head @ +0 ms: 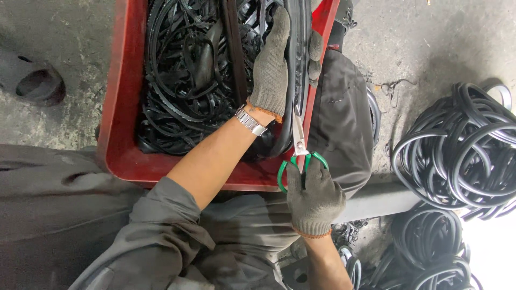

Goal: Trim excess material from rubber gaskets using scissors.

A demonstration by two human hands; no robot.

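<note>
Two gloved hands are at work over one red plastic crate (121, 107) that fills the upper middle of the frame, heaped with tangled black rubber offcuts (183, 80). No label or sign shows on the crate's plain red walls. The left hand (271, 67), in a grey knitted glove with a silver metal wristwatch (250, 122) just below the cuff, is clasped around a thick black rubber ring (294, 70) that runs up along the crate's right rim. The right hand (314, 196), gloved alike, has its fingers closed through the handles of one pair of green-handled steel scissors (299, 150) at lower centre. The scissors' long axis runs almost straight up the frame, blades pointing towards the top edge and meeting the ring beside the left wrist. At the right edge lies a pile of looped black rubber rings (462, 150) on the grey concrete floor (70, 43), with more such coils (430, 241) in the lower right corner.
</note>
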